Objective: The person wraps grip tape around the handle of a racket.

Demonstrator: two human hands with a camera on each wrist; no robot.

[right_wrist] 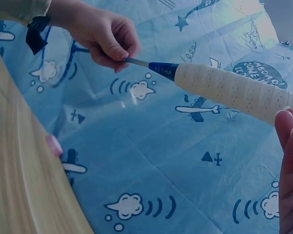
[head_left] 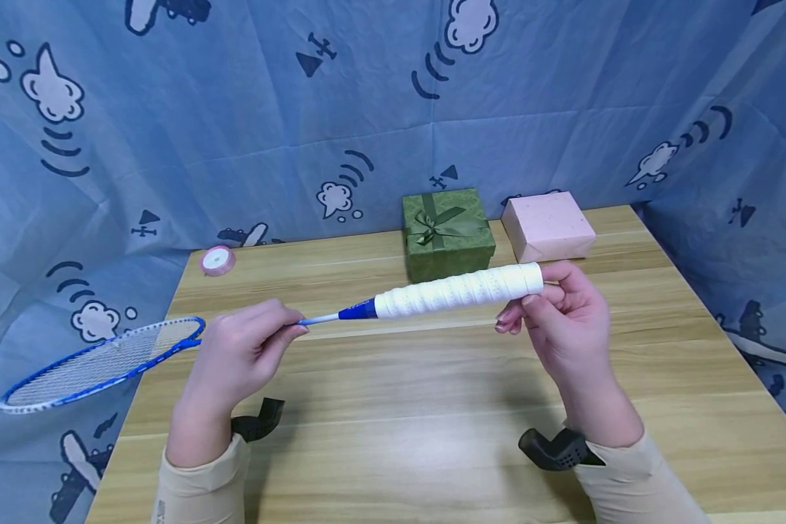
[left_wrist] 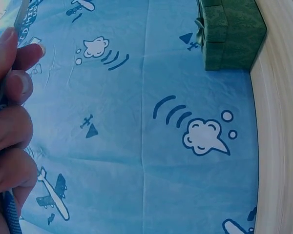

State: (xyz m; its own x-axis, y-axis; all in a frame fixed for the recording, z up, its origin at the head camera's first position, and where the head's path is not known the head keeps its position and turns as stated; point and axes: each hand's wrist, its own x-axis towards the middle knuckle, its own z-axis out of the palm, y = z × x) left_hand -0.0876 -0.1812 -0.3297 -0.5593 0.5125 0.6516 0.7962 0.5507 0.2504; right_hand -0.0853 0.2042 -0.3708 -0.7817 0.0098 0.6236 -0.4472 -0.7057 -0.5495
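Note:
A badminton racket (head_left: pixel 458 290) with a white-wrapped handle and a blue cone is held level above the table, its strung head out to the left. My left hand (head_left: pixel 242 356) grips the thin shaft between thumb and curled fingers. At the butt end of the handle, my right hand (head_left: pixel 573 320) pinches with thumb and fingers. The left wrist view shows the curled fingers of the left hand (left_wrist: pixel 12 126) at its left edge. In the right wrist view the wrapped handle (right_wrist: pixel 224 87) runs to the fingertips (right_wrist: pixel 285 126) at the right edge.
A green gift box (head_left: pixel 448 233) with a bow stands at the back of the wooden table (head_left: pixel 419 437), beside a pink box (head_left: pixel 550 225). A pink ribbon spool (head_left: pixel 217 260) lies at the back left corner. Blue patterned cloth (head_left: pixel 236 109) hangs behind and at both sides.

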